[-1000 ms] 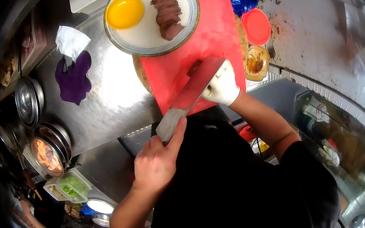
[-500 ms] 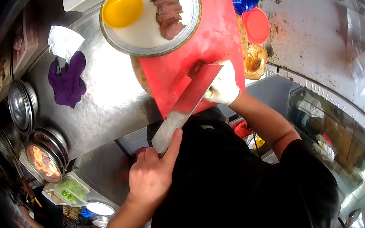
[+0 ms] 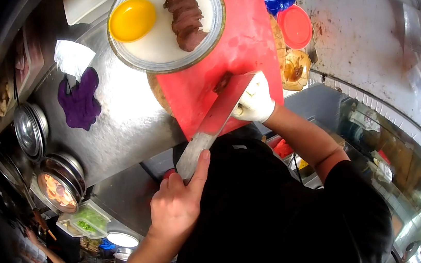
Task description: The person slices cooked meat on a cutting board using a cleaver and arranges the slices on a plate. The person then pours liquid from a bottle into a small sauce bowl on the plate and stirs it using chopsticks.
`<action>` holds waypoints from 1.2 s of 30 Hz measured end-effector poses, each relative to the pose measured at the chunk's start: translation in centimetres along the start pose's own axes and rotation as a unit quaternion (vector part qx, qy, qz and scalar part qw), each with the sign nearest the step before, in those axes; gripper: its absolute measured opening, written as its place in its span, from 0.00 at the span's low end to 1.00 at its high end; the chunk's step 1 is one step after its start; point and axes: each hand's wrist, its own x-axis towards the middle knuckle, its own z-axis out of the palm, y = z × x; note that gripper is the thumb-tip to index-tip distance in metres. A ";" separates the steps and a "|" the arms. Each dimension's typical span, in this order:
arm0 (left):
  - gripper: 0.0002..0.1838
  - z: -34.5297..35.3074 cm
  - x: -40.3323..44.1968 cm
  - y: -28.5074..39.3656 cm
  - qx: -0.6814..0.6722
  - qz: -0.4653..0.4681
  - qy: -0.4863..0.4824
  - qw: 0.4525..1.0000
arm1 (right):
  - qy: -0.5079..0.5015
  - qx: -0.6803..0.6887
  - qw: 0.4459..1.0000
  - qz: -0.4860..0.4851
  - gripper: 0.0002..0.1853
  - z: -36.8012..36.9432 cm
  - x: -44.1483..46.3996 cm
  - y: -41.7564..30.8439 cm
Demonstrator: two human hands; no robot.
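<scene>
- Sliced meat (image 3: 186, 20) lies overlapping in a row on the plate (image 3: 166, 58), beside a yellow dish (image 3: 132, 19) that probably keeps its contents apart.
- Dark piece (image 3: 222, 82) on the red board, close by the blade; the flat board likely gives the edge firm backing.
- Left hand (image 3: 174, 203), bare, is clamped on the cleaver (image 3: 218, 112), forefinger laid along the blade, presumably for steering.
- Right hand (image 3: 256, 100), white-gloved, has its fingers curled near the blade's far end, perhaps to steady or guide; whether they close on anything, I cannot tell.
- Red board (image 3: 248, 28) rests on a round wooden board (image 3: 160, 93), which likely raises it above the steel bench (image 3: 123, 136).
- Plate overlaps the red board's far side, probably within easy reach.
- Purple cloth (image 3: 80, 102) and white paper (image 3: 73, 56) on the bench, left; red lid (image 3: 294, 27) and sauce-stained dish (image 3: 295, 70), right.
- Kitchen beyond: food-filled bowl (image 3: 57, 189), and a co-worker's arm (image 3: 52, 256) lower left.
</scene>
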 end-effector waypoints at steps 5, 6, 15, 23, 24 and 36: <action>0.46 -0.1 1.3 0.4 -0.013 -0.008 -0.015 1.000 | 0.011 -0.006 1.000 -0.006 0.13 0.4 -0.7 0.5; 0.46 -0.1 1.6 0.4 -0.016 -0.010 -0.018 1.000 | 0.014 -0.009 1.000 -0.007 0.14 0.5 -0.9 0.6; 0.49 0.6 4.1 0.5 -0.044 -0.014 -0.018 0.999 | 0.017 -0.009 1.000 -0.006 0.17 0.1 -0.7 0.5; 0.49 1.8 5.8 0.9 -0.049 -0.014 -0.005 0.999 | 0.030 -0.004 1.000 -0.004 0.17 0.5 -1.0 0.6; 0.49 1.9 5.9 0.9 -0.048 -0.014 0.000 0.999 | 0.031 -0.006 0.999 -0.006 0.17 0.3 -0.8 0.5; 0.45 6.6 10.4 0.9 -0.061 -0.018 0.028 0.998 | 0.040 -0.043 0.998 -0.019 0.14 -0.2 -0.9 0.1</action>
